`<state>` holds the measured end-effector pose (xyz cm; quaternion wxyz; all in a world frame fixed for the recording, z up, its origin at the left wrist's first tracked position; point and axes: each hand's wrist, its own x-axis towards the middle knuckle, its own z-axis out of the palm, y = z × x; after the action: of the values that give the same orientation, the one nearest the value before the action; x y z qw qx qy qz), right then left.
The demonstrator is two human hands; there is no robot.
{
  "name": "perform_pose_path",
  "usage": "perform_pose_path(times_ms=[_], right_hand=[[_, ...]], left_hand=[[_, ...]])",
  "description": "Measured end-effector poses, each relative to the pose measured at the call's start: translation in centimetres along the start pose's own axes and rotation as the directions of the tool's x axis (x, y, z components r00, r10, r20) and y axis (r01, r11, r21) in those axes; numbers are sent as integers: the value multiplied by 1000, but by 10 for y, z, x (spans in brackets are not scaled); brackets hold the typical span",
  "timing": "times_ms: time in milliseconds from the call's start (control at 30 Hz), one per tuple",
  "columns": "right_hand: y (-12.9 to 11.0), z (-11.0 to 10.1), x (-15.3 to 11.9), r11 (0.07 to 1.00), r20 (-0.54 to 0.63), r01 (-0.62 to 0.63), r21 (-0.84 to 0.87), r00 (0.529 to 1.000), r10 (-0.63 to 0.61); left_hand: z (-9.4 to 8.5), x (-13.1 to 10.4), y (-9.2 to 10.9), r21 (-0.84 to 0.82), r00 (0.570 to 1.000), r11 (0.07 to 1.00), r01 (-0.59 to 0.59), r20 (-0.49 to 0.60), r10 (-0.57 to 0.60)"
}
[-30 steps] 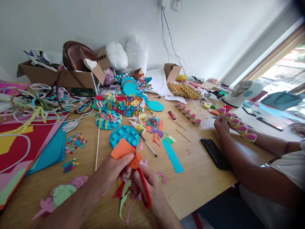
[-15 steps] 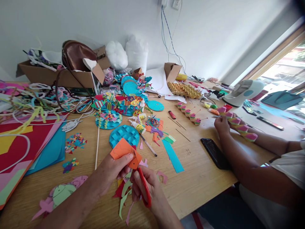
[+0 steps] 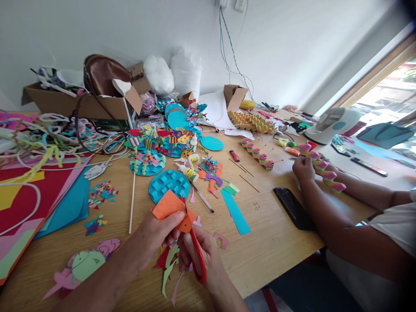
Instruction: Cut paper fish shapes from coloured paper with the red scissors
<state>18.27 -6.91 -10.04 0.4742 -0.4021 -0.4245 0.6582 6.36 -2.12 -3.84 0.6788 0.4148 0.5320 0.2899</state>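
My left hand (image 3: 164,227) pinches a piece of orange paper (image 3: 169,204) with a fish drawn on it in dark lines. Red-handled scissors (image 3: 197,255) are in my right hand (image 3: 198,251), and their blades cross the orange paper close to my left thumb. Below both hands lie paper scraps (image 3: 169,264) in green, red and pink. A round blue woven paper disc (image 3: 169,185) lies just beyond the orange paper. Cut-out paper fish (image 3: 86,265), green and pink, rest on the table to the left of my left forearm.
A co-worker's hand (image 3: 303,170) at the right holds a pink and yellow egg-carton strip (image 3: 325,171). Near that arm lies a black phone (image 3: 292,208). Glue bottles (image 3: 188,172), a pen (image 3: 203,198), a blue paper strip (image 3: 236,212) and a wooden stick (image 3: 132,203) lie ahead.
The scissors' blades now lie further across the orange paper, and the paper around the drawn fish's head is cut apart more. The co-worker's egg-carton strip has tilted slightly.
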Motion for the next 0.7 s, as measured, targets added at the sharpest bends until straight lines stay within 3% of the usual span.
perform_pose_path(times_ms=[467, 700], right_hand=[[2, -2, -1, 999, -6, -26, 26, 1000, 26], [0, -2, -2, 999, -3, -44, -11, 999, 44]], left_hand=[[-4, 1, 2, 45, 999, 999, -22, 34, 21], [-5, -1, 7, 88, 999, 996, 25, 21, -27]])
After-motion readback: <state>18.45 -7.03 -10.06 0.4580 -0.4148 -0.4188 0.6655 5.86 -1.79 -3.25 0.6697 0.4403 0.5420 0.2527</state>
